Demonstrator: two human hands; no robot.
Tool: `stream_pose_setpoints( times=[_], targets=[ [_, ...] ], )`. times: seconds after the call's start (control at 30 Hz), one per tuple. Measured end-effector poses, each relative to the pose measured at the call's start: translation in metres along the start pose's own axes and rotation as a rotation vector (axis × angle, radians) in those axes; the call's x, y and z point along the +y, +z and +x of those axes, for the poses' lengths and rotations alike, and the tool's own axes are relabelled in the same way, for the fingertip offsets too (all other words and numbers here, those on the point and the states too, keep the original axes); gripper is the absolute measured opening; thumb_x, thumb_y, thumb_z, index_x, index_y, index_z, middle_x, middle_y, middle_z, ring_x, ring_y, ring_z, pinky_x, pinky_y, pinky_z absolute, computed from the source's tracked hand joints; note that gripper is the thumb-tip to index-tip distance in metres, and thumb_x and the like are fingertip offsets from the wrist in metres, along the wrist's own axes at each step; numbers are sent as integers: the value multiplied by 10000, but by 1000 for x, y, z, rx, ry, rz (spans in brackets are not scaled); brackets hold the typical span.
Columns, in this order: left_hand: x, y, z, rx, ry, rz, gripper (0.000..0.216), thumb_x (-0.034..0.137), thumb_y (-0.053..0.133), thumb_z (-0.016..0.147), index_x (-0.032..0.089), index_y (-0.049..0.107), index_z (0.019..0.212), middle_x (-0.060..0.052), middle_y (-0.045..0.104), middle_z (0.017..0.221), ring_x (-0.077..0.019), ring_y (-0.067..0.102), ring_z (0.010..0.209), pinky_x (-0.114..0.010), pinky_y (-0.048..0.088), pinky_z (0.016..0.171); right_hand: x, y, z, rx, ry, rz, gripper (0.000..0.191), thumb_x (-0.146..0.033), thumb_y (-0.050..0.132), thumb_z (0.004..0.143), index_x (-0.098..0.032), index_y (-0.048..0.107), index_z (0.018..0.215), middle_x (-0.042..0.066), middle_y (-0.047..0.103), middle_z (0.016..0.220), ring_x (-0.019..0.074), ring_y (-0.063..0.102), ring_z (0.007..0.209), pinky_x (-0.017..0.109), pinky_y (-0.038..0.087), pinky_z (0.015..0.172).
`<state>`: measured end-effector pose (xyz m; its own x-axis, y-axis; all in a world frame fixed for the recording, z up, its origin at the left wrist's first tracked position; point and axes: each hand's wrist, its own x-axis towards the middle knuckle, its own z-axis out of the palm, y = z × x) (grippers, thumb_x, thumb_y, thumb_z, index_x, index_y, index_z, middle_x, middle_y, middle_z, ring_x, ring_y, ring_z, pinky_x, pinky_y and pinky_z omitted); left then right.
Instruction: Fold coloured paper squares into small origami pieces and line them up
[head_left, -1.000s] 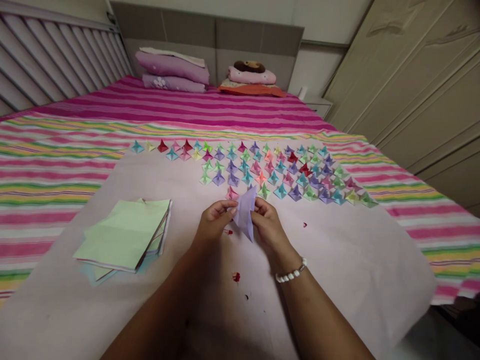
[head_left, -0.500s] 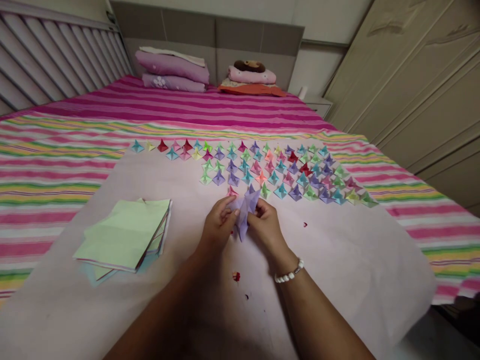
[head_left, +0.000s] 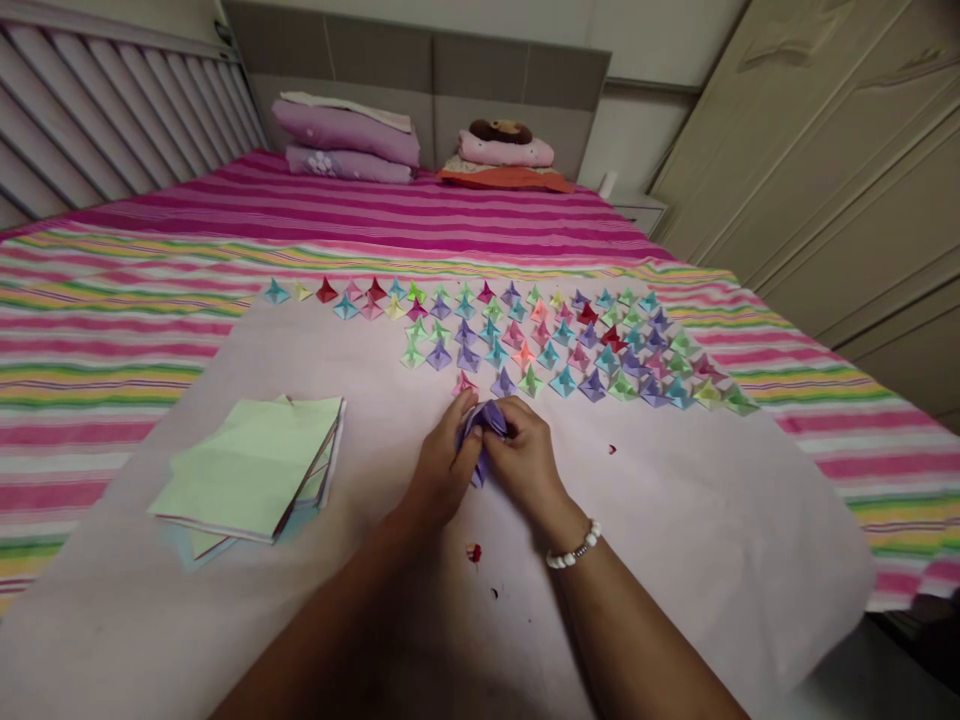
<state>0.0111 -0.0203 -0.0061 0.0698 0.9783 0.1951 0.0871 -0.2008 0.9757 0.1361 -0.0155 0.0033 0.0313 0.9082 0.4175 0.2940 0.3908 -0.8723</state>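
Observation:
A purple sheet of origami paper (head_left: pixel 491 418), partly folded, is gripped between my two hands above the white board. My left hand (head_left: pixel 444 455) pinches its left side, thumb on the near face. My right hand (head_left: pixel 526 447) closes on the right side; a beaded white bracelet (head_left: pixel 574 546) circles that wrist. Fingers cover much of the paper, so its exact shape is hidden. Just beyond my hands stand a pink folded paper piece (head_left: pixel 464 384) and a purple folded piece (head_left: pixel 503 381), the near end of several rows of small coloured origami pieces (head_left: pixel 592 384).
A stack of square paper (head_left: pixel 247 465), pale green on top, lies to the left on the white board (head_left: pixel 675 560). Small red scraps (head_left: pixel 474 552) lie near my wrists. Striped bedding (head_left: pixel 60 400) surrounds the board; folded quilts (head_left: pixel 352 145) sit at the headboard.
The purple paper has gone from spread and upright to lower and more bunched between my fingers. My hands have drawn closer together, uncovering the purple piece behind.

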Motion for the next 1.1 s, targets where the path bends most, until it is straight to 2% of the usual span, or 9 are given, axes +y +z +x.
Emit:
stream_pose_setpoints(
  times=[0.2, 0.33, 0.43, 0.53, 0.67, 0.8, 0.9, 1.03, 1.1],
  targets=[
    [1, -3, 1, 86, -55, -75, 596, 39, 577, 677, 201, 594, 1250, -49, 673, 1186, -230, 583, 1162, -339, 386, 1061, 4, 0, 0, 12, 28, 62, 346, -59, 515, 670, -238, 713, 889, 35, 677, 894, 204, 617, 840, 340, 473, 771],
    [1, -4, 3, 84, -60, -181, 570, 25, 555, 647, 190, 630, 1187, -55, 686, 1151, -217, 606, 1113, -331, 422, 1020, 4, -1, 1, 34, 109, 178, 329, -75, 521, 640, -238, 728, 835, 15, 702, 872, 198, 626, 829, 329, 474, 779],
    [2, -7, 7, 60, -167, -250, 441, 87, 584, 649, 171, 682, 1070, -54, 719, 1003, -181, 665, 814, -284, 527, 737, 2, -4, 3, 42, 262, 282, 258, -106, 558, 626, -223, 731, 778, 2, 706, 773, 174, 600, 696, 290, 461, 656],
    [2, -9, 11, 42, -309, -345, 319, 146, 630, 629, 155, 714, 937, -26, 711, 786, -115, 578, 545, -227, 466, 504, 1, -8, 5, 51, 361, 366, 186, -137, 618, 630, -217, 731, 754, -6, 696, 712, 150, 562, 615, 266, 429, 586],
    [3, -8, 15, 20, -374, -602, 209, 211, 693, 624, 134, 707, 818, -51, 708, 739, -164, 649, 664, -285, 535, 647, -2, -10, 5, 28, 372, 491, 111, -267, 699, 692, -218, 723, 789, -15, 657, 669, 140, 545, 599, 272, 441, 600],
    [6, -7, 18, 28, -363, -723, 207, 272, 716, 660, 114, 696, 793, -97, 727, 841, -208, 684, 808, -346, 542, 821, -5, -11, 5, -77, 321, 601, 223, -373, 684, 756, -217, 708, 914, 4, 666, 745, 163, 587, 687, 306, 479, 694],
    [8, -8, 20, 62, -399, -815, 260, 347, 695, 714, 128, 680, 853, -93, 729, 884, -204, 687, 846, -343, 533, 855, -7, -10, 5, -88, 305, 587, 341, -339, 755, 683, -241, 686, 1002, 8, 688, 854, 177, 606, 758, 315, 484, 732],
    [8, -9, 19, 46, -433, -814, 397, 500, 719, 690, 134, 651, 830, -77, 706, 778, -186, 679, 761, -316, 535, 775, -5, -9, 6, 38, 342, 510, 184, -301, 777, 650, -211, 677, 775, -31, 610, 617, 126, 516, 559, 264, 421, 573],
    [7, -9, 17, 16, -398, -706, 404, 483, 779, 629, 131, 648, 778, -47, 672, 697, -146, 647, 678, -261, 515, 692, -3, -10, 7, 92, 368, 500, 183, -305, 756, 681, -193, 619, 635, -46, 546, 518, 103, 459, 494, 245, 366, 521]
  ],
)
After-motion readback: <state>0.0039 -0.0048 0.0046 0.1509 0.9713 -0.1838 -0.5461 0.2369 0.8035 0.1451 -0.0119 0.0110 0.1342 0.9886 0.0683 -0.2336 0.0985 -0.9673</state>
